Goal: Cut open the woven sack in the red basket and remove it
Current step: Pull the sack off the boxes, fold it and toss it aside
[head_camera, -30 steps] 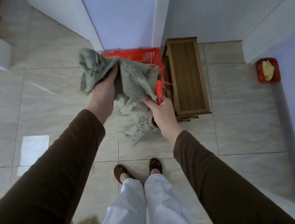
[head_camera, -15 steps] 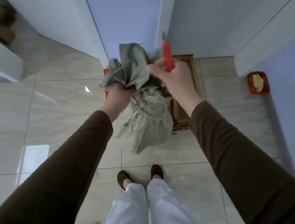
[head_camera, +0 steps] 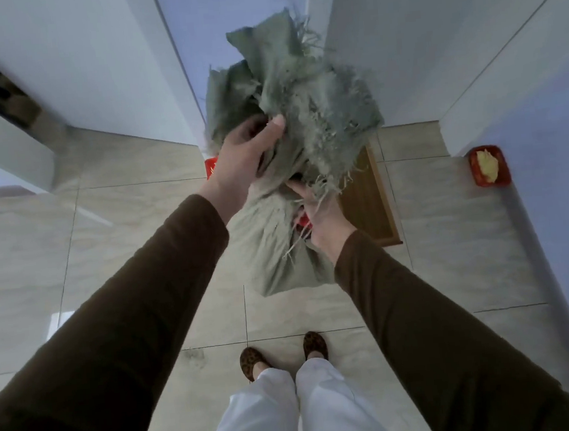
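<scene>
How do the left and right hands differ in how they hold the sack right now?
The left hand sits higher, gripping the bunched upper part of the woven sack; the right hand is lower, under the frayed fold. The left hand's back is in full view, while sack threads partly hide the right hand. The right hand also holds something red; the left holds only sack. Both grip the sack, lifted off the floor.

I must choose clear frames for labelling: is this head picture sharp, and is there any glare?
Head view: the frayed grey-green woven sack and left hand look soft from motion blur; wide-angle lens bends the walls; a pale window reflection lies on the glossy beige tiled floor.
</scene>
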Demonstrator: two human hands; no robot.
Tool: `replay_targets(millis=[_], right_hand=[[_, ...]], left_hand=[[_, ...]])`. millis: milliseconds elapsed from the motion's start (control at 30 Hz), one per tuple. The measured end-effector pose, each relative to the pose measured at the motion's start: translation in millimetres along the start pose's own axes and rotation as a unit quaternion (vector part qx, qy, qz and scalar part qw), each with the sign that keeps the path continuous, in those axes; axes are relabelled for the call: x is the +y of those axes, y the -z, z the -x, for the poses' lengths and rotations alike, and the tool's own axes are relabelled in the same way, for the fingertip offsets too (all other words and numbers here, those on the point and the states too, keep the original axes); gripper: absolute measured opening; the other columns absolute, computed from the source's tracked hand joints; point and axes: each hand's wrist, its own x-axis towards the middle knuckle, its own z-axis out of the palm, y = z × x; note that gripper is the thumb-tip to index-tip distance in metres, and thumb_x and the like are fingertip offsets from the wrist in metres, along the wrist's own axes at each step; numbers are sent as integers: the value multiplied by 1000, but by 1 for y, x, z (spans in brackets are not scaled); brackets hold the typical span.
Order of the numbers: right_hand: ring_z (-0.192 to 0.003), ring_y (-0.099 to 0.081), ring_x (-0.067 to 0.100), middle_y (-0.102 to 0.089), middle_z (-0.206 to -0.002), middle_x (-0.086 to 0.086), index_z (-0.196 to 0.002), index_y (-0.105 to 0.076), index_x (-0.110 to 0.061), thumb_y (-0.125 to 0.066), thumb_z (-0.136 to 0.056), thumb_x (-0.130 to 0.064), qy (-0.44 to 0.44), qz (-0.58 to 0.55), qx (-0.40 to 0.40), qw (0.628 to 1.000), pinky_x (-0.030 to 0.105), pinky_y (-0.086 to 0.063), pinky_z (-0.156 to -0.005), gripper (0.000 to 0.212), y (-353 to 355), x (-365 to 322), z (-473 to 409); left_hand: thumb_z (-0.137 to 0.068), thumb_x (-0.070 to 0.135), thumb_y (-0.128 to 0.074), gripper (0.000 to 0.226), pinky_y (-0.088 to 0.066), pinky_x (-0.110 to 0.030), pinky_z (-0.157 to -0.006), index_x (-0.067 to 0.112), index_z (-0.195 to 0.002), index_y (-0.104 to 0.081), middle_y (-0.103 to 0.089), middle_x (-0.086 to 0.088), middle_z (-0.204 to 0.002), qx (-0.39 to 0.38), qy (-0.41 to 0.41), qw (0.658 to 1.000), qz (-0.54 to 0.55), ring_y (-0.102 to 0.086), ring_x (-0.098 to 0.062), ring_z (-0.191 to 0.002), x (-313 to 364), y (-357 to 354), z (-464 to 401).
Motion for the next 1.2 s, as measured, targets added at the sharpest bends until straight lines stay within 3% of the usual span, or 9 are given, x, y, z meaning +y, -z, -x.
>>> replay_targets(millis=[133,267,467,600,733,900,967,1067,1200], right_hand=[[-29,-43,7,-49,-39,-7,-72,-56,-20,-72,-96,-24,-52,-67,-9,996,16,-35,-34,28,-13,-36,7],[-27,-36,8,-40,-36,-3,-63,-52,-16,-69,-98,-27,-117,-1,-88,989,15,-34,-32,40,-38,-56,13],[-33,-45,5,-50,-48,-2,-67,-63,-15,-78,-91,-21,-94,-61,-186,976,16,-42,-33,29,-70,-91,10],[-43,-52,6,-63,-68,-3,-93,-68,-13,-80,-91,-22,-1,152,-50,987,20,-49,-44,15,-15,-84,-7],[-51,-62,-1,-70,-91,-3,-127,-69,-20,-65,-103,-27,56,150,155,975,32,-63,-69,26,67,-21,-10],[-68,-66,-2,-64,-112,-12,-154,-39,-44,-82,-68,-74,64,250,-53,965,16,-52,-57,101,70,23,-20],[-94,-66,-3,-59,-138,-10,-157,-32,-40,-88,-61,-71,86,242,-117,959,18,-56,-74,116,44,21,-35],[-135,-50,5,-48,-156,-10,-160,-28,-35,-91,-63,-61,128,219,-94,963,25,-43,-110,119,13,6,-59],[-115,-67,5,-72,-126,-11,-138,-61,-28,-89,-78,-39,128,150,-42,979,23,-53,-100,68,4,-11,-89]], left_hand=[[-70,71,-72,108,-33,-37,-120,29,-162,-32,-43,1,-158,58,-21,946,-319,-37,-17,-148,-52,60,31],[-48,86,-71,154,-3,-50,-131,20,-167,0,-9,-4,-175,-44,47,858,-510,-4,-22,-162,-101,75,44],[-98,46,-62,51,-53,-49,-99,10,-133,-65,-71,-20,-128,123,48,895,-425,-65,-41,-121,-96,34,4],[-103,40,-55,45,-51,-46,-103,12,-137,-64,-69,-17,-134,129,64,907,-396,-64,-40,-124,-78,37,-13],[-100,26,-57,40,-51,-42,-104,11,-136,-66,-71,-12,-128,149,71,952,-258,-65,-33,-120,-63,35,-42],[-101,14,-59,25,-61,-36,-81,10,-125,-66,-74,-9,-104,159,178,970,-42,-73,-25,-91,-51,11,-79],[-104,14,-55,22,-61,-29,-64,3,-117,-69,-78,-9,-87,153,235,960,-4,-76,-21,-73,-46,-4,-93],[-107,15,-50,25,-60,-28,-59,0,-108,-70,-76,-10,-86,159,260,952,32,-74,-20,-70,-39,-20,-114],[-107,18,-54,26,-60,-40,-94,-2,-116,-69,-73,-17,-114,132,243,959,54,-70,-26,-101,-29,-21,-125]])
